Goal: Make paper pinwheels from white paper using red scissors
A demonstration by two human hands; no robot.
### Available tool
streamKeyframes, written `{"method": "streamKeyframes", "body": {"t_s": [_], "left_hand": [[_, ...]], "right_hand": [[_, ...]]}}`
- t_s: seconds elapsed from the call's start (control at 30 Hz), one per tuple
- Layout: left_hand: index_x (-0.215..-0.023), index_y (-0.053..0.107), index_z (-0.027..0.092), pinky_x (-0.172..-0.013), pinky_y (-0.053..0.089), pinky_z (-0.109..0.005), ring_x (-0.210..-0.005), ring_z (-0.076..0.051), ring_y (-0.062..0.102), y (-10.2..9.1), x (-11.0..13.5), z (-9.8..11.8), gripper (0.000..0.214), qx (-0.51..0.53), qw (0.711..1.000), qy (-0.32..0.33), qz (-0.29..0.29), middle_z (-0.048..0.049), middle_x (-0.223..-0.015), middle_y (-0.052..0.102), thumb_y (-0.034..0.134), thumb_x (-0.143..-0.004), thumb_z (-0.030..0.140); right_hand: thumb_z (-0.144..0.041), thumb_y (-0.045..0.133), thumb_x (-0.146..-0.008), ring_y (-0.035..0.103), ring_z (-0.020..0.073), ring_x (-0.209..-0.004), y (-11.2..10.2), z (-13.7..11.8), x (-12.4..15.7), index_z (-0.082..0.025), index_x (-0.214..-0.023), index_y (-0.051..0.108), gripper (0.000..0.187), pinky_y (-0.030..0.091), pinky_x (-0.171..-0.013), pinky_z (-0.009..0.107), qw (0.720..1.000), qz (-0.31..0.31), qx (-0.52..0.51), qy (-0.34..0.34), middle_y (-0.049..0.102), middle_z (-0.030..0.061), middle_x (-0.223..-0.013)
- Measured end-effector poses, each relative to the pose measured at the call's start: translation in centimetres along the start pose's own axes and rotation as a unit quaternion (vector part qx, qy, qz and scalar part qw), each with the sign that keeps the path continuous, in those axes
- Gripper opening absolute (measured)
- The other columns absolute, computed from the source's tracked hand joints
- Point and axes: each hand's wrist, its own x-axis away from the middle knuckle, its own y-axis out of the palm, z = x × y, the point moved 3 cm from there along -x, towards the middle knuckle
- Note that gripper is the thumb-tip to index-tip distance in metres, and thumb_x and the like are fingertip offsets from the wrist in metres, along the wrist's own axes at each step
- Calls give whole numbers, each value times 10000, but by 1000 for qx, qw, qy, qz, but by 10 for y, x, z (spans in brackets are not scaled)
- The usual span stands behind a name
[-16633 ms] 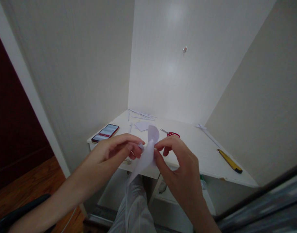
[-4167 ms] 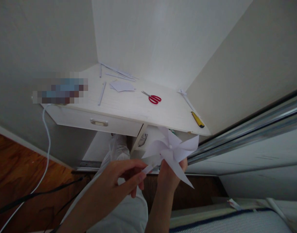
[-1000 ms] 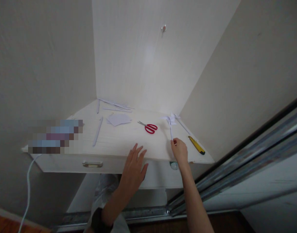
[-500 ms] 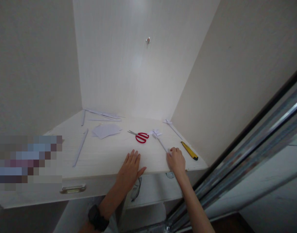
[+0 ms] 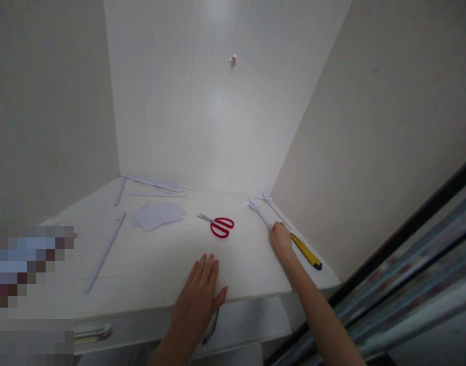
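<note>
My right hand (image 5: 281, 241) is closed on the near end of a paper stick (image 5: 262, 217) whose far end carries folded white paper pieces. A second paper stick (image 5: 275, 209) of the same kind lies just beyond it along the right wall. Close to that hand's right side is a yellow utility knife (image 5: 306, 251). My left hand (image 5: 200, 284) rests flat near the front edge of the white surface, fingers stretched out, holding nothing. Red-handled scissors (image 5: 219, 226) lie beyond it, blades pointing left and slightly apart.
A small stack of cut paper (image 5: 158, 215) lies left of the scissors. Several thin paper strips (image 5: 156, 184) are along the back edge, and a long rolled paper stick (image 5: 105, 254) lies at left. Panels enclose the surface at back and sides. Below is a drawer handle (image 5: 91, 334).
My right hand has carried the paper stick away from me and to the right, beside the other one and the utility knife. My left hand stays flat. The camera view has shifted slightly.
</note>
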Motion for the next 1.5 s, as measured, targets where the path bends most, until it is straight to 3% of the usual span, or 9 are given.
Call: {"method": "streamKeyframes", "body": {"t_s": [0.3,0.43,0.57,0.73,0.9,1.07,1.17,1.4,1.5], "left_hand": [[-1179,649,53,-883,598,-448,-1123,-335,662,6,2,3,441,-19,1000,4,22,-217,-1237,677,467,-859,297],[-1198,639,79,-875,600,-435,-1131,-327,657,7,4,2,448,-18,1000,0,25,-198,-1257,671,489,-840,301],[-1214,629,62,-913,576,-495,-1175,-363,624,10,4,3,455,31,999,-32,-7,-210,-1295,641,486,-849,294],[-1235,611,30,-954,547,-526,-1211,-393,588,13,3,5,476,81,994,-68,-36,-241,-1313,617,519,-870,322],[-1244,599,36,-995,506,-552,-1251,-393,554,10,-1,6,467,112,988,-88,-55,-262,-1341,587,550,-875,319],[-1198,620,81,-1026,484,-501,-1264,-350,545,-7,-1,1,393,150,983,-83,-65,-226,-1314,614,620,-868,294],[-1173,616,173,-936,524,-475,-1135,-255,611,-18,-1,-21,300,176,980,-70,-63,-112,-1281,618,601,-914,323],[-1220,577,176,-865,546,-452,-1039,-237,628,-31,-27,-134,332,122,982,-136,-49,-101,-1242,605,590,-923,322],[-1229,572,179,-869,545,-455,-1045,-239,625,-29,-38,-168,338,84,979,-174,-61,-103,-1253,600,589,-923,321]], "right_hand": [[-311,595,-937,640,227,-1022,19,-24,-66,-163,-1210,588,311,553,-855,428,1000,17,-6,24,615,103,-1227],[-311,599,-934,642,228,-1017,22,-27,-79,-155,-1210,588,316,554,-853,426,999,26,-6,36,616,107,-1223],[-307,604,-931,637,233,-1033,15,-29,-77,-147,-1212,588,324,548,-867,427,998,41,-6,36,608,120,-1238],[-308,600,-933,633,240,-1047,-2,-59,-41,-162,-1226,577,328,546,-869,450,997,37,-31,-65,606,100,-1244],[-313,586,-942,643,222,-1016,-12,-118,36,-167,-1179,603,279,549,-860,434,973,-9,-90,-210,630,88,-1201],[-315,580,-946,649,212,-988,-7,-149,94,-170,-1163,611,262,554,-848,423,960,-34,-152,-233,641,83,-1177],[-314,586,-942,652,213,-982,1,-148,100,-164,-1174,603,277,558,-835,421,955,-48,-197,-217,640,83,-1174],[-316,598,-934,653,219,-979,9,-136,90,-159,-1189,597,299,564,-820,417,936,-70,-291,-186,635,84,-1183],[-317,597,-935,652,221,-984,11,-137,90,-160,-1194,594,303,563,-824,420,930,-69,-314,-177,633,84,-1188]]}}
